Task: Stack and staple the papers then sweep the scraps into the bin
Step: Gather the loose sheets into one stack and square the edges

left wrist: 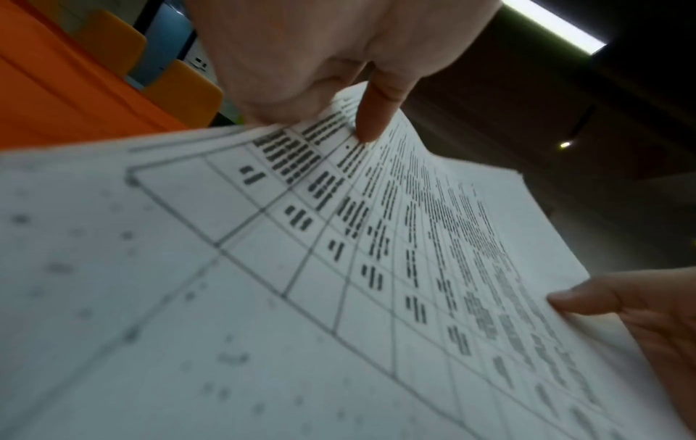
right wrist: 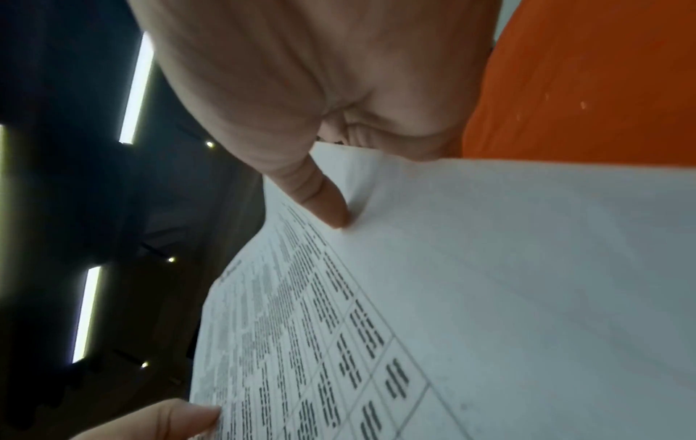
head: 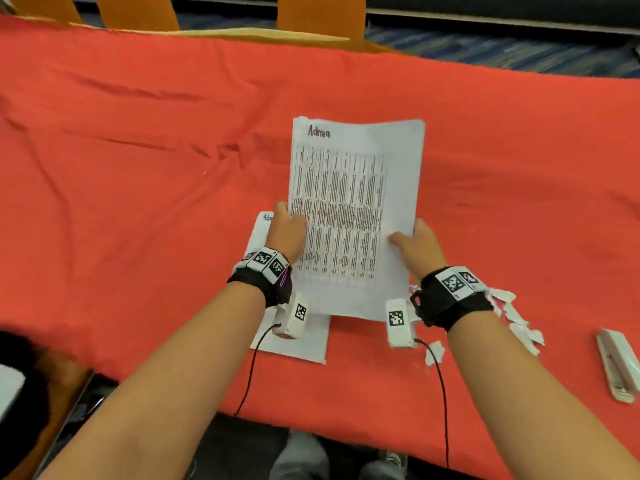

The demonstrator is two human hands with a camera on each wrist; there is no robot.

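Observation:
A printed sheet with a table and a handwritten heading (head: 353, 209) is held up above the red tablecloth by both hands. My left hand (head: 289, 230) pinches its left edge, thumb on the print (left wrist: 371, 119). My right hand (head: 417, 245) pinches its right edge, thumb on the white margin (right wrist: 324, 202). The same sheet fills both wrist views (left wrist: 339, 282) (right wrist: 489, 297). Another sheet (head: 298, 344) lies flat on the cloth under my left wrist. Torn white scraps (head: 519, 323) lie right of my right wrist. A white stapler (head: 618, 365) lies at the far right near the front edge.
The red cloth (head: 138, 168) covers the whole table. Orange chair backs (head: 320, 15) stand beyond its far edge. A dark object with a white patch (head: 17, 382) sits at the lower left beside the table. My legs and shoes show below the front edge.

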